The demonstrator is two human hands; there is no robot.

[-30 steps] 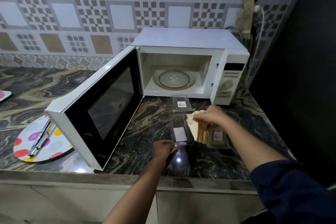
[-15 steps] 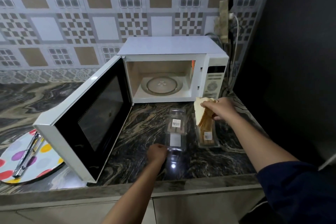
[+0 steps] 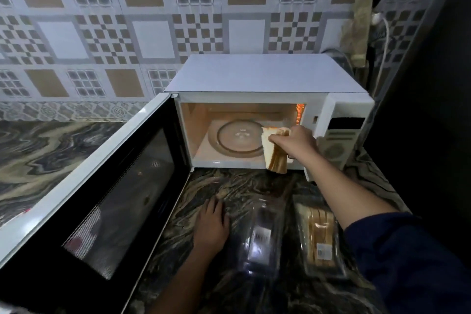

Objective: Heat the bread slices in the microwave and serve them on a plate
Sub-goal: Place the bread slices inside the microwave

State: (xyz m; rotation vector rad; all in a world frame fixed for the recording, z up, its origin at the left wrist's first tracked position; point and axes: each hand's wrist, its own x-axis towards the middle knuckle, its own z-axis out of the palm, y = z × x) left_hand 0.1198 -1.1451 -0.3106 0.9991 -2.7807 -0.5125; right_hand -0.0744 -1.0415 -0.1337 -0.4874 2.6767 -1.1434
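While you look down through the head camera, the bread slices (image 3: 274, 153) hang long axis vertical at the open microwave's (image 3: 254, 74) mouth, right of the glass turntable (image 3: 237, 140) | white face leftward, brown crusts bunched | your right hand (image 3: 297, 144) pinches their top; your left hand (image 3: 211, 227) lies flat, fingers loose, on the countertop (image 3: 242, 186).

No text legible; barcode sticker (image 3: 263, 238) on lid (image 3: 266, 260), lower centre, blurred; label (image 3: 324, 250) on bread box (image 3: 318, 224), lower right, blurred; microwave panel (image 3: 340, 139) markings too small
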